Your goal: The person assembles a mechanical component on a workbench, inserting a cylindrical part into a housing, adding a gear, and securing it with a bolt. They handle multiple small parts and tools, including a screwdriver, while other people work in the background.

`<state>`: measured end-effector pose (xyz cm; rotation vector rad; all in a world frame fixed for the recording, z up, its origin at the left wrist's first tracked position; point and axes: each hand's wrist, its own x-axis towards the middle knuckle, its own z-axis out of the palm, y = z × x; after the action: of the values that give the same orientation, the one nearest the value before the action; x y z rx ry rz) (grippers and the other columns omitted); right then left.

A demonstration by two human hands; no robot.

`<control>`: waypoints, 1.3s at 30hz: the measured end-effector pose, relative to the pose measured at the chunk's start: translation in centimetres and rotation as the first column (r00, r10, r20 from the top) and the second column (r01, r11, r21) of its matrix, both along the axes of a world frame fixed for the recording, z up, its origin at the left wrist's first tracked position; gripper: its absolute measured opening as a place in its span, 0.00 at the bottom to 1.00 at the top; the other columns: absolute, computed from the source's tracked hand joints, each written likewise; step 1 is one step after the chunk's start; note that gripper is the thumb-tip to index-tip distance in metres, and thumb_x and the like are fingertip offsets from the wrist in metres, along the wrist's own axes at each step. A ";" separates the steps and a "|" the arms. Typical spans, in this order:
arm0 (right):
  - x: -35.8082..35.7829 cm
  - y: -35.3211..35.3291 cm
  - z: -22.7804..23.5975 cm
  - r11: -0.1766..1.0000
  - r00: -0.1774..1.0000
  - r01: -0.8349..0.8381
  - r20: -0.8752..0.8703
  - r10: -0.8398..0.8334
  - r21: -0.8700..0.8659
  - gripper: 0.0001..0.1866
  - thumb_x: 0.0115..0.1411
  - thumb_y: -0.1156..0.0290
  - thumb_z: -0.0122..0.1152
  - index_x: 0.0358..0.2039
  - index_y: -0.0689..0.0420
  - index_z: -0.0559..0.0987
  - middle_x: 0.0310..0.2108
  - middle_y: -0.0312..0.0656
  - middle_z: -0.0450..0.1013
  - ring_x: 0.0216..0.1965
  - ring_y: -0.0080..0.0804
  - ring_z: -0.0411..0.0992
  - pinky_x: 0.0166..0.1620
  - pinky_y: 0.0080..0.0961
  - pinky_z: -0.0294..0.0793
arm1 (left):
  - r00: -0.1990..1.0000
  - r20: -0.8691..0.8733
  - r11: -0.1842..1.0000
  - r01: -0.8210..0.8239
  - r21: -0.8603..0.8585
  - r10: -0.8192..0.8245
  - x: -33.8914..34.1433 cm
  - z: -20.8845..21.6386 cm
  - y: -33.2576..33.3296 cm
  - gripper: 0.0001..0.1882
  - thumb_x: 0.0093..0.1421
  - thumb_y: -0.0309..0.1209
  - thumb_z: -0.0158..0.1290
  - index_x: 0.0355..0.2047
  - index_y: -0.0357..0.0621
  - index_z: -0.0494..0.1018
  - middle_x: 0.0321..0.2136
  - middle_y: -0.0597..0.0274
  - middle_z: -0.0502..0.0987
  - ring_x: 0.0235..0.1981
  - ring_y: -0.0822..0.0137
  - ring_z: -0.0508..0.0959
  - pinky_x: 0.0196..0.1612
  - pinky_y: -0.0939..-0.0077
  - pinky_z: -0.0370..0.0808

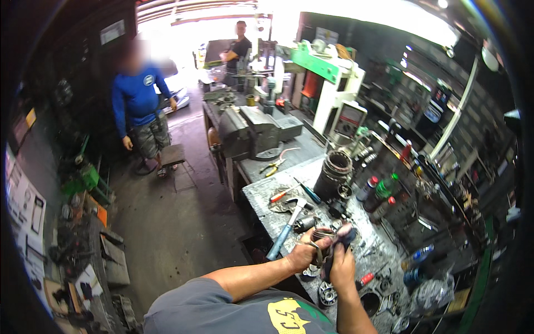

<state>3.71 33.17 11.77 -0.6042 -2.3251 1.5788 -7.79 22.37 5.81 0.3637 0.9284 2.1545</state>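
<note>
Standing on a stained grey workbench (260, 196) in a dim workshop (189, 239), one black cylinder (329, 181) and three bottles (384, 188) rise beyond the right hand (342, 267); one hammer (285, 234) lies just ahead-left of the left hand (302, 255). The left grips one ringed metal part (322, 235) above the bench; the right is closed round a dark cloth-like piece (349, 239) beside it.

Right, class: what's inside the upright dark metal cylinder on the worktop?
The metal cylinder shows a shadowed upper inner wall; its near side hides the bottom and any contents there.
</note>
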 end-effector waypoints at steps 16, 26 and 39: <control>2.2 0.7 -2.8 0.956 0.998 -0.034 -0.035 0.046 0.291 0.22 0.73 0.70 0.60 0.64 0.65 0.76 0.54 0.63 0.79 0.58 0.59 0.77 0.65 0.47 0.73 | 0.865 0.491 0.904 -0.126 0.408 -0.101 -5.2 1.4 -0.8 0.23 0.73 0.57 0.57 0.50 0.51 0.82 0.39 0.63 0.87 0.40 0.57 0.87 0.50 0.51 0.86; -1.7 -1.5 -0.9 0.739 0.975 -0.185 0.025 0.222 0.648 0.49 0.64 0.28 0.60 0.68 0.60 0.77 0.82 0.69 0.39 0.81 0.77 0.38 0.81 0.62 0.40 | 0.897 0.415 0.937 -0.003 0.350 -0.152 -2.0 3.9 -1.0 0.34 0.73 0.63 0.52 0.57 0.44 0.79 0.51 0.51 0.85 0.51 0.52 0.86 0.58 0.50 0.83; 1.5 3.1 -6.1 0.928 0.940 -0.052 -0.330 -0.079 -0.370 0.25 0.73 0.65 0.58 0.68 0.56 0.75 0.56 0.53 0.77 0.51 0.42 0.81 0.53 0.39 0.82 | 0.963 0.260 0.939 -0.152 0.309 0.071 -2.5 2.1 -1.8 0.31 0.72 0.56 0.59 0.57 0.40 0.77 0.45 0.54 0.86 0.45 0.61 0.88 0.56 0.60 0.85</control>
<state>5.21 36.30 5.70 -0.3809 -1.7787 1.9617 -10.34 20.53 7.88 0.1978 0.4611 2.3979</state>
